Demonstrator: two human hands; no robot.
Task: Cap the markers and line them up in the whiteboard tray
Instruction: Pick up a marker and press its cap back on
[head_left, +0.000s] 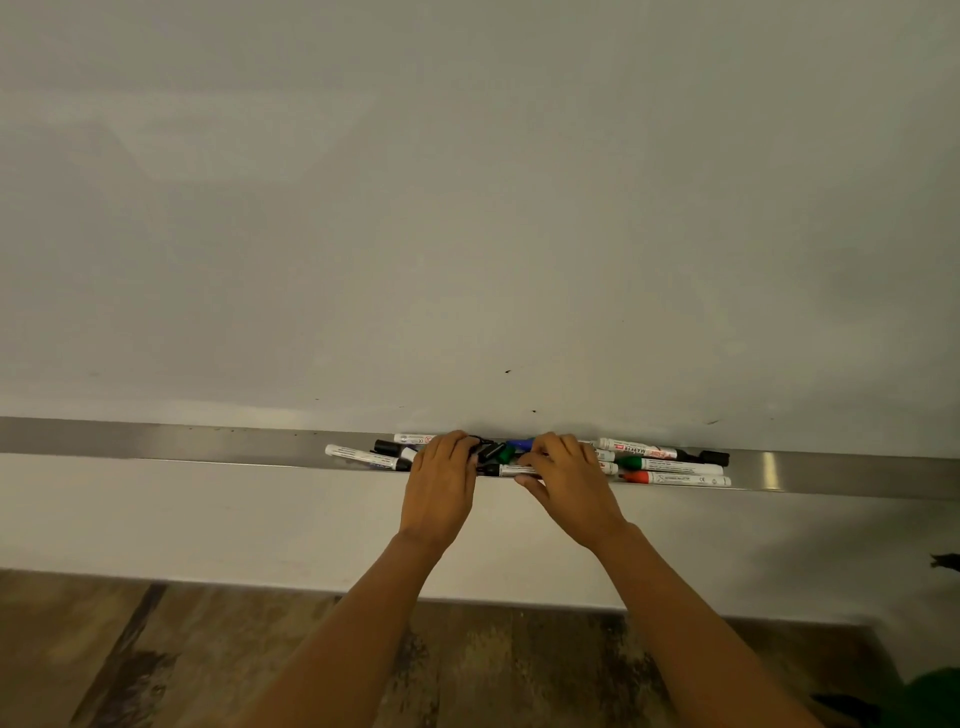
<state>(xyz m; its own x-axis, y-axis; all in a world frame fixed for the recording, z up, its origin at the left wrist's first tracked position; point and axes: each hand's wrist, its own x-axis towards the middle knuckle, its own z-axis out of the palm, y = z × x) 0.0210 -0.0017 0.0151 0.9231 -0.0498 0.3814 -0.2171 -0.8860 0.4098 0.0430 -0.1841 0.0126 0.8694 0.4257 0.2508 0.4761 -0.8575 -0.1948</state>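
White-barrelled markers (670, 466) lie jumbled lengthwise in the steel whiteboard tray (156, 441): three to the right of the right hand (563, 475), several left of the left hand (441, 480), loose caps (501, 451) between.

I see two bare forearms, no sleeves reaching down to the wrists or anywhere along the visible length. The left hand (440, 488) and the right hand (569, 483) wear no gloves, and I can make out no rings, watch or bands. The fingers (545, 447) are slim with short nails, as far as the blur lets me judge.
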